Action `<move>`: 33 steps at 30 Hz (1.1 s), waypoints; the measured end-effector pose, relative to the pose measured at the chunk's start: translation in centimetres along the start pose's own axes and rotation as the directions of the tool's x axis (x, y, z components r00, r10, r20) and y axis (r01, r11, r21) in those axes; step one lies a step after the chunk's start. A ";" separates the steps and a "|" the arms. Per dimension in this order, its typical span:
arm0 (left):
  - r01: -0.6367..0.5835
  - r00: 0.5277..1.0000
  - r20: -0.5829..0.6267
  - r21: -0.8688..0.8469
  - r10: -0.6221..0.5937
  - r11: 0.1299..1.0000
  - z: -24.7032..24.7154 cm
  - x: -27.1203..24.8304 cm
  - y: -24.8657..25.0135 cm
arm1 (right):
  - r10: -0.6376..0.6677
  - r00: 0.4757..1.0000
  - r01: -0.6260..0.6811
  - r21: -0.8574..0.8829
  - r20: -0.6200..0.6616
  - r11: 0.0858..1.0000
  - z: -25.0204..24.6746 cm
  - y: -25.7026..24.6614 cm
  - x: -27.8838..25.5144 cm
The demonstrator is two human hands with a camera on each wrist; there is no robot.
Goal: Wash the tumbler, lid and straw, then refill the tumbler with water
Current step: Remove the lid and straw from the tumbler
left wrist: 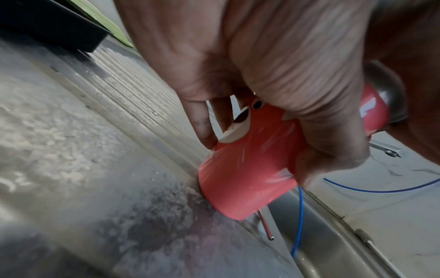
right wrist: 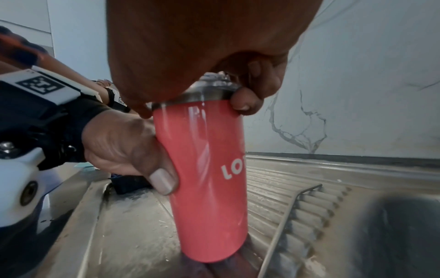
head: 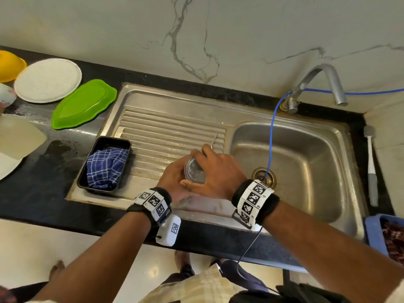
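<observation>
Right wrist: tumbler (right wrist: 209,180) upright under lid (right wrist: 214,88) grip.

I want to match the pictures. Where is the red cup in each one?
Head: tumbler centre, mostly hidden under both hands.
Left wrist: tumbler right of centre.
Right wrist: tumbler centre, upright.
Shared landmark: ridged draining board.

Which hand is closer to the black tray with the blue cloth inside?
The left. The left hand grips the tumbler body on the drainboard, on the side facing the black tray. The right hand grips the lid on top, farther toward the basin.
</observation>
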State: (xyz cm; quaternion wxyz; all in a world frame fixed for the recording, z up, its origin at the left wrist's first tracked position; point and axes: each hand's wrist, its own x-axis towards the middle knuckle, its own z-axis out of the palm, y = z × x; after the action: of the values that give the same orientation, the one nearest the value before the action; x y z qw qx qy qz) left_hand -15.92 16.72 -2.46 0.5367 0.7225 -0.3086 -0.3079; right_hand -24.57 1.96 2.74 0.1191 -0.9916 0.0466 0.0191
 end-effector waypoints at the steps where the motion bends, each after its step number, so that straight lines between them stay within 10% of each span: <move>1: 0.003 1.000 0.007 0.000 -0.003 1.000 0.0 0.1 0.1 | -0.016 1.000 0.016 0.010 0.005 1.000 -0.1 0.2 0.1; 19: 0.045 0.994 0.081 0.354 -0.078 0.934 -0.6 1.9 0.0 | -0.252 0.968 0.252 -0.019 -0.013 0.968 -0.4 2.3 1.0; 25: 0.012 0.962 0.243 0.413 -0.123 0.911 -1.7 2.1 0.8 | -0.543 0.840 0.539 -0.126 0.006 0.833 -2.0 2.7 1.8; 33: 0.024 0.988 0.132 0.354 -0.075 0.935 -1.4 1.3 -0.9 | -0.145 0.962 0.202 0.246 -0.231 0.948 -2.6 4.1 0.6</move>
State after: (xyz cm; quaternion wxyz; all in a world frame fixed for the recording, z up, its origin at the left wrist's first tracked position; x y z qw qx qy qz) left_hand -13.94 16.72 -3.13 0.3674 0.7903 -0.3781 -0.3122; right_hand -24.34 -2.62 4.27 0.2474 -0.9631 -0.0266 -0.1029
